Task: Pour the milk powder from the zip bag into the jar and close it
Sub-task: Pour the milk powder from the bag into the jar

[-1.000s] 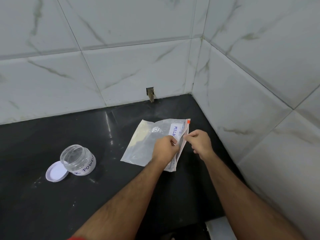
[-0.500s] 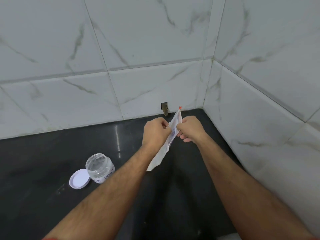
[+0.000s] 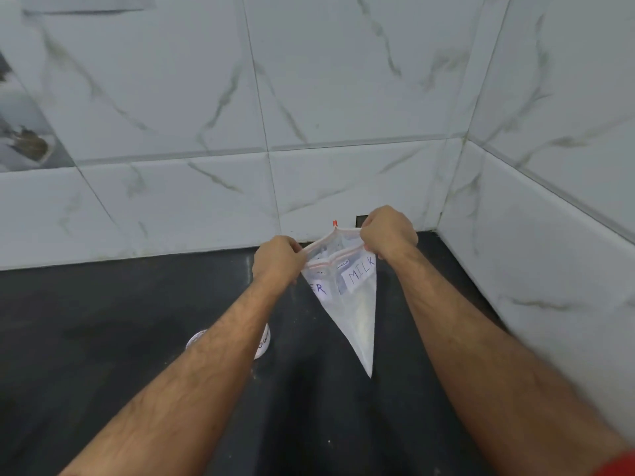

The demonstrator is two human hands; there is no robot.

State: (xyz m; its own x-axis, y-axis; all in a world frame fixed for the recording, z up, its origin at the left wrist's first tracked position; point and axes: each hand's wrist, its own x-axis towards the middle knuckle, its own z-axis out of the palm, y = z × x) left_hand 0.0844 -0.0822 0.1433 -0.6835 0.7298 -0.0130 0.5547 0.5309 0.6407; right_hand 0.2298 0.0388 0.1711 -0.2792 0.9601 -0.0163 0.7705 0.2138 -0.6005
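A clear zip bag [image 3: 354, 304] with a white label reading MILK hangs in the air above the black counter [image 3: 86, 321], one corner pointing down. Its mouth is pulled apart, and pale powder shows inside. My left hand [image 3: 276, 261] pinches the left end of the bag's rim. My right hand [image 3: 390, 231] pinches the right end. An orange slider tab [image 3: 335, 222] sticks up at the rim. The jar [image 3: 264, 341] stands on the counter, mostly hidden behind my left forearm. Its white lid [image 3: 196, 339] peeks out just left of that forearm.
White marble-patterned tiled walls [image 3: 343, 97] meet in a corner at the back right. A small dark hole [image 3: 360, 220] sits at the base of the back wall behind my right hand.
The bag has gone from lying flat on the counter to hanging in the air. Both hands have pulled its rim apart, so the mouth now gapes. The view has tilted up.
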